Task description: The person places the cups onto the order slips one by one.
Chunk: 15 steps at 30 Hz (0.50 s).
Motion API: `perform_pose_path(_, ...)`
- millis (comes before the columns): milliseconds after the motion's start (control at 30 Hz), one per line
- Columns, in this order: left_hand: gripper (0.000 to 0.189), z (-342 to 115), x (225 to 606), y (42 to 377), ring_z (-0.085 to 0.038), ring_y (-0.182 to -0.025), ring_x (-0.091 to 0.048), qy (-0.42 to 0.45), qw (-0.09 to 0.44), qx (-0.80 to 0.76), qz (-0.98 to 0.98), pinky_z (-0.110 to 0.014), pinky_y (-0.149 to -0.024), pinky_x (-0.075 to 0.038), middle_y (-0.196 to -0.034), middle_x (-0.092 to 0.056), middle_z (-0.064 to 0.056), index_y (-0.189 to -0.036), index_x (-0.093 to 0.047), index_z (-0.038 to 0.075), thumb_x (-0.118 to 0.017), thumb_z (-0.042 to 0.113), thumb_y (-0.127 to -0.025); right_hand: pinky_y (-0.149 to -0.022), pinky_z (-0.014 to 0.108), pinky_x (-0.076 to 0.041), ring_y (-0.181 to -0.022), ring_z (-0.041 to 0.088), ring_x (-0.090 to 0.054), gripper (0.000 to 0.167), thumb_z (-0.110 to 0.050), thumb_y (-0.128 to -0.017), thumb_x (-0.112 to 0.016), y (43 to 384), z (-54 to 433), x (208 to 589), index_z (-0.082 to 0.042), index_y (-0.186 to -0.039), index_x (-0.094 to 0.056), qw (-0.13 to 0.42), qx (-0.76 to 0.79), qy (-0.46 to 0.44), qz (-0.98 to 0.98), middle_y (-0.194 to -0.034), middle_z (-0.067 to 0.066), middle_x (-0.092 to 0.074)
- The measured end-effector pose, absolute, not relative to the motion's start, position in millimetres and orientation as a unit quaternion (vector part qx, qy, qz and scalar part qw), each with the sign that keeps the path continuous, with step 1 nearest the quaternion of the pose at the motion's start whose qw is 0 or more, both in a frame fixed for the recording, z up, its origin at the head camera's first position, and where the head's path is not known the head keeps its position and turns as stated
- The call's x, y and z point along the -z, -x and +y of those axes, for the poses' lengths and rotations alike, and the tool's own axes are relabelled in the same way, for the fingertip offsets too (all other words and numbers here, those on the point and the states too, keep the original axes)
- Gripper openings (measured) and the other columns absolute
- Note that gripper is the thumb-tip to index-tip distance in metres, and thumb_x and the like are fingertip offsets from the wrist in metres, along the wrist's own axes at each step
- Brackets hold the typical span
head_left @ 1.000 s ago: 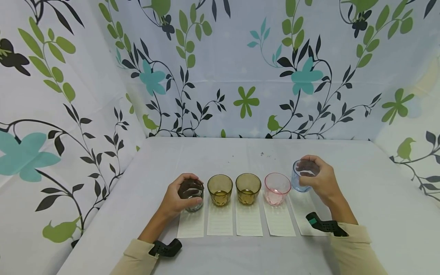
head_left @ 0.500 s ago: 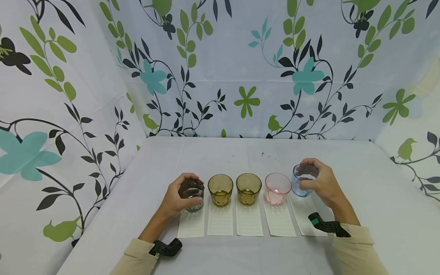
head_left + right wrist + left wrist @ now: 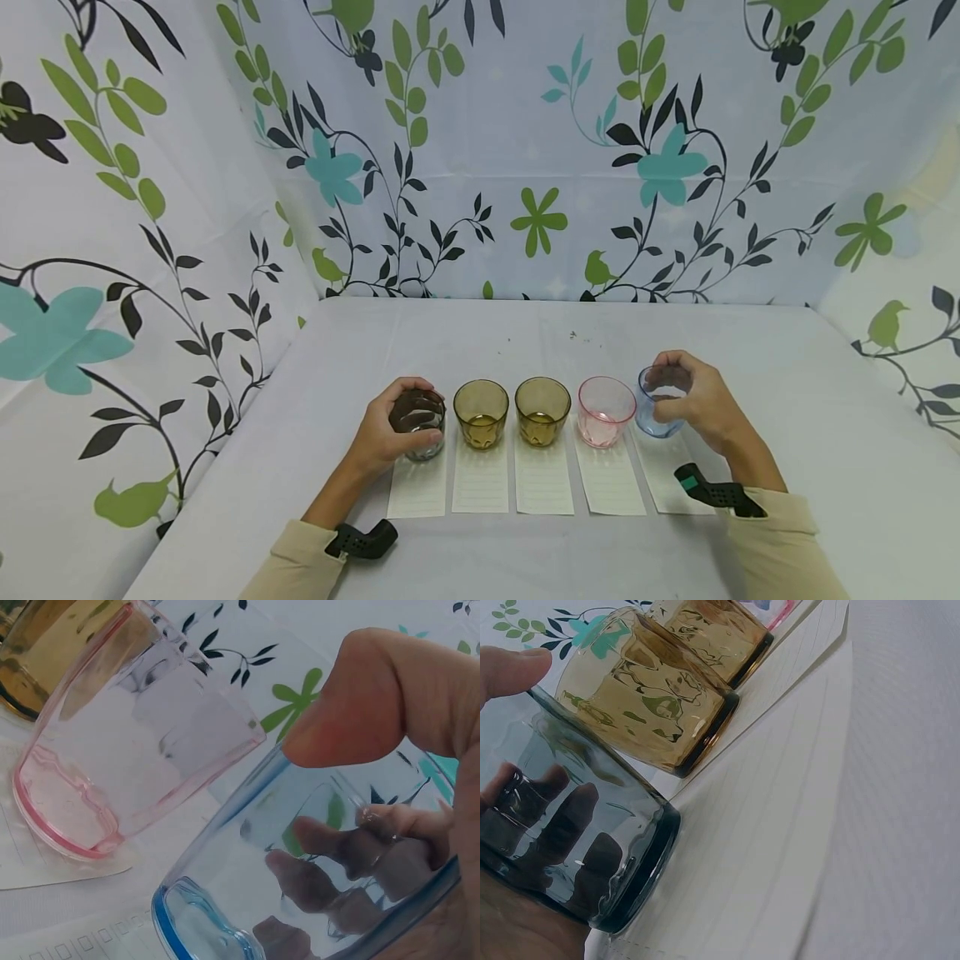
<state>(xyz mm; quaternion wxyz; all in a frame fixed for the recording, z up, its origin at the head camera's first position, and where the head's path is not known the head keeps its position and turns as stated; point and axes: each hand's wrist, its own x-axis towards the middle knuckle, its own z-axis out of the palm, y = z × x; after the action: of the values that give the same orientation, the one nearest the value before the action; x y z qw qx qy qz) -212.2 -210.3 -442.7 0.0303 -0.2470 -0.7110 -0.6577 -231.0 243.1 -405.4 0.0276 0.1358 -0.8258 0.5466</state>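
Note:
Five glasses stand side by side in a row. At the left end my left hand (image 3: 382, 429) grips a dark grey glass (image 3: 577, 817), thumb on the near side and fingers behind it. My right hand (image 3: 701, 400) holds a blue glass (image 3: 300, 877) at the right end, its fingers visible through the clear wall. Between them are two amber glasses, the left amber glass (image 3: 480, 414) and the right amber glass (image 3: 542, 412), then a pink glass (image 3: 605, 412) close beside the blue one. Whether the blue glass touches its paper is hard to tell.
Lined paper slips lie under the row, such as the leftmost slip (image 3: 417, 492) and the middle slip (image 3: 543, 483). A white cloth covers the table (image 3: 465, 558). Behind it hangs a leaf-patterned curtain (image 3: 480, 167). Black bands (image 3: 362, 542) sit on both wrists.
My right hand has brought the blue glass slightly down and toward me, more in line with the others. My left hand and the other glasses have stayed put.

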Motion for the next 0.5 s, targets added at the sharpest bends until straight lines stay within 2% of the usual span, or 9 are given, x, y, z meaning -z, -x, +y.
perform_pose_path(167, 0.06, -210.6, 443.4, 212.5, -0.031, -0.111, -0.065, 0.249, 0.032, 0.656, -0.711, -0.052, -0.101, -0.053, -0.123, -0.06, -0.024, -0.131, -0.049, -0.005, -0.08, 0.0, -0.08, -0.087, 0.022, -0.055, -0.109, 0.029, -0.06, 0.061, 0.008, -0.068, -0.071, 230.6, 245.3, 408.2, 0.005, -0.124, -0.046, 0.019, -0.539, -0.13, -0.832, -0.117, 0.022, -0.061)
perform_pose_path(300, 0.065, -210.4, 443.0, 212.7, -0.03, -0.111, -0.065, 0.252, 0.031, 0.656, -0.711, -0.055, -0.101, -0.052, -0.123, -0.059, -0.024, -0.133, -0.044, -0.012, -0.08, 0.001, -0.08, -0.091, 0.027, -0.053, -0.11, 0.028, -0.059, 0.063, 0.007, -0.067, -0.072, 231.0, 246.6, 410.6, 0.004, -0.124, -0.046, 0.018, -0.533, -0.126, -0.836, -0.118, 0.021, -0.061)
perform_pose_path(500, 0.065, -210.3, 442.7, 212.3, -0.03, -0.112, -0.065, 0.25, 0.031, 0.657, -0.711, -0.056, -0.101, -0.051, -0.123, -0.06, -0.024, -0.132, -0.045, -0.012, -0.08, 0.001, -0.08, -0.09, 0.022, -0.051, -0.109, 0.026, -0.058, 0.062, 0.008, -0.067, -0.072, 232.1, 248.4, 415.5, 0.004, -0.123, -0.046, 0.017, -0.528, -0.129, -0.839, -0.116, 0.02, -0.061)
